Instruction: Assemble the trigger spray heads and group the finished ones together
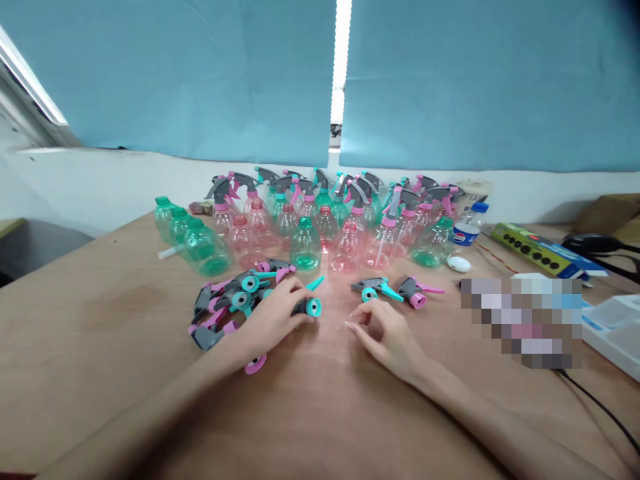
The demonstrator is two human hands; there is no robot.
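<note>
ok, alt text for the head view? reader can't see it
The left hand holds a gray-and-teal trigger spray head beside a pile of loose trigger heads on a wood-toned table; the right hand, empty, curls near two more. Behind stand translucent green bottles and pink bottles, some with trigger heads, some without.

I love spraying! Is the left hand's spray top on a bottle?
Off: the spray top shows its round end, no bottle attached.
</note>
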